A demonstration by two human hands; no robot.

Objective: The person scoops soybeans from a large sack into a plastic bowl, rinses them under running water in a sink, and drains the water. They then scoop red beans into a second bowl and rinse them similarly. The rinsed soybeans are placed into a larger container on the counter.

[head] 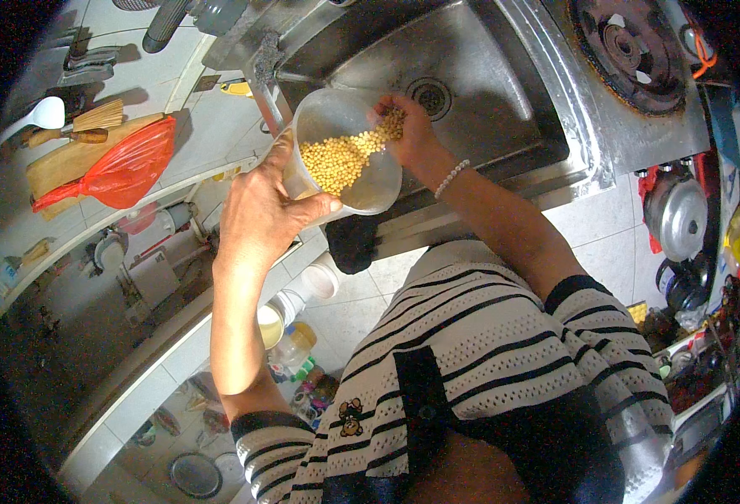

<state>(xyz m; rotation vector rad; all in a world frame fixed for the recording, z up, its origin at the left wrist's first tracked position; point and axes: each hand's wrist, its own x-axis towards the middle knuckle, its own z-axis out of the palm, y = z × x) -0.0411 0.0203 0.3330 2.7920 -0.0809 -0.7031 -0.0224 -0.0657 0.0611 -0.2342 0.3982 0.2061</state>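
Observation:
A translucent plastic tub is tilted over the near left corner of the stainless steel sink, its mouth turned up toward me. Yellow beans, which look like soybeans, lie heaped along its lower side. My left hand grips the tub from the left, the thumb over its near rim. At the opposite rim, my right hand curls around a handful of beans that meets the stream of beans inside the tub. A beaded bracelet circles my right wrist.
Beyond my right hand is the sink drain. A gas burner sits right of the sink. On the left, a red plastic bag hangs against a wooden board. A black cloth hangs at the sink's front edge, above white buckets.

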